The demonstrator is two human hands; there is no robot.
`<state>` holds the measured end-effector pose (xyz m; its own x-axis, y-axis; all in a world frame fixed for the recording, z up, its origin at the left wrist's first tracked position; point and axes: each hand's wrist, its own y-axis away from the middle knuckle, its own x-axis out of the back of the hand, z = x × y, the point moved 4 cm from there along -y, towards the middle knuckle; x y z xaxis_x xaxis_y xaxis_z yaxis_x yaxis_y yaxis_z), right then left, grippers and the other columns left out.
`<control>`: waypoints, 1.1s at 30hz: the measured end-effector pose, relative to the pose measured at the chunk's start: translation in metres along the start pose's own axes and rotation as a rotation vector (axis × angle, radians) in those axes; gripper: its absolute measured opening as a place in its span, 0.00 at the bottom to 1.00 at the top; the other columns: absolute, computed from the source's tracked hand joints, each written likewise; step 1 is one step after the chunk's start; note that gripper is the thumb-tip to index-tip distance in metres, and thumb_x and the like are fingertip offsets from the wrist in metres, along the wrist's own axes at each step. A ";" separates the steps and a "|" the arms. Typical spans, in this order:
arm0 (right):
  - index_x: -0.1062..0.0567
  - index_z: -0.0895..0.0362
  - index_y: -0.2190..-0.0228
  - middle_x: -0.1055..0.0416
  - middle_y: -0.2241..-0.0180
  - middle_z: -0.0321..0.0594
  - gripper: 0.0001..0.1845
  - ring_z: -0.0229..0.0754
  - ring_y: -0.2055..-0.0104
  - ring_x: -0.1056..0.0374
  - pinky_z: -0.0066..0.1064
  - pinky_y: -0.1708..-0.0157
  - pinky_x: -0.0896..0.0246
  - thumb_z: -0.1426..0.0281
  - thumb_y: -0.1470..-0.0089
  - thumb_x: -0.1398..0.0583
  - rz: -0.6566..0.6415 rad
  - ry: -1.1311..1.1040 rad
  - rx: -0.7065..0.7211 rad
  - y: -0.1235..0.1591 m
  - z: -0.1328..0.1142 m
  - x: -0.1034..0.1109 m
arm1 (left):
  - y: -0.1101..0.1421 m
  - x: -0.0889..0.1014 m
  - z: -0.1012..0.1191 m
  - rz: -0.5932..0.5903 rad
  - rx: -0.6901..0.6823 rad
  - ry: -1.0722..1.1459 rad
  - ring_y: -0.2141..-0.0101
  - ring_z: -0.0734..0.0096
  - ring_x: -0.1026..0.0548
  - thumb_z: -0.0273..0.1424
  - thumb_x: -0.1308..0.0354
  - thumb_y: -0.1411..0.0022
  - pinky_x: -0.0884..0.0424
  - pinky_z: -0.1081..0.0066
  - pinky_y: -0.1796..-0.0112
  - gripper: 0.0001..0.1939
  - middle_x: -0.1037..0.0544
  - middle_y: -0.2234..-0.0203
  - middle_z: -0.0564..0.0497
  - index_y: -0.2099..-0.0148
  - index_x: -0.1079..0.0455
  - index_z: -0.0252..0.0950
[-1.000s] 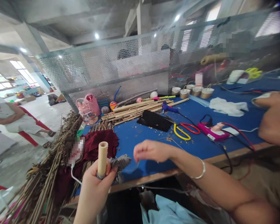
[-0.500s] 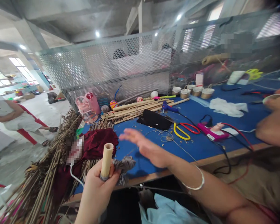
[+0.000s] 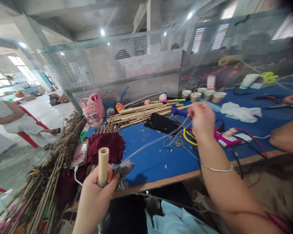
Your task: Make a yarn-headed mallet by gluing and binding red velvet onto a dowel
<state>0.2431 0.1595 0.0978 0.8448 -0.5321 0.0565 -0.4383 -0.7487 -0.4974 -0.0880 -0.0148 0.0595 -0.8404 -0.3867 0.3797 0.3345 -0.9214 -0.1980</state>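
The left hand (image 3: pixel 99 187) has its grip closed around the tube (image 3: pixel 103 165), which stands nearly upright at the counter's (image 3: pixel 146 165) near edge, beside the maroon cloth (image 3: pixel 107 148). Grey yarn (image 3: pixel 123 170) bunches next to the tube, and a grey band rings it at the thumb, so some wrapping looks done. The right hand (image 3: pixel 202 118) is raised well apart, its grip apparently pinched on the thread (image 3: pixel 152 141), which runs straight back to the yarn. The thread seems unfinished with: its far side lies in loose loops near the scissors (image 3: pixel 189 138), and no cut end shows. Whether any knot is tied under the fingers, I cannot tell.
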 end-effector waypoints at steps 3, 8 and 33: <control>0.47 0.62 0.40 0.52 0.38 0.62 0.48 0.66 0.36 0.60 0.61 0.44 0.61 0.45 0.53 0.44 -0.182 0.393 0.145 0.038 -0.012 -0.023 | 0.000 -0.007 -0.001 -0.085 -0.001 -0.011 0.75 0.74 0.38 0.32 0.41 0.48 0.42 0.74 0.74 0.14 0.35 0.77 0.54 0.77 0.44 0.37; 0.47 0.57 0.38 0.45 0.40 0.54 0.57 0.57 0.39 0.48 0.46 0.44 0.49 0.44 0.63 0.36 -1.271 0.014 0.332 0.142 -0.045 -0.074 | -0.002 -0.015 -0.001 -0.177 -0.017 -0.011 0.75 0.74 0.38 0.32 0.42 0.47 0.41 0.73 0.74 0.13 0.35 0.76 0.54 0.76 0.43 0.37; 0.47 0.58 0.40 0.42 0.43 0.53 0.48 0.50 0.43 0.42 0.41 0.47 0.45 0.46 0.54 0.41 -1.179 -0.124 0.351 0.130 -0.031 -0.069 | -0.002 -0.013 -0.007 -0.187 -0.037 -0.034 0.74 0.74 0.38 0.33 0.43 0.44 0.40 0.73 0.72 0.13 0.37 0.76 0.55 0.75 0.45 0.38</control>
<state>0.1185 0.0863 0.0558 0.6994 0.4511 0.5544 0.7001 -0.5883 -0.4046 -0.0807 -0.0075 0.0487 -0.8713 -0.2110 0.4431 0.1576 -0.9753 -0.1544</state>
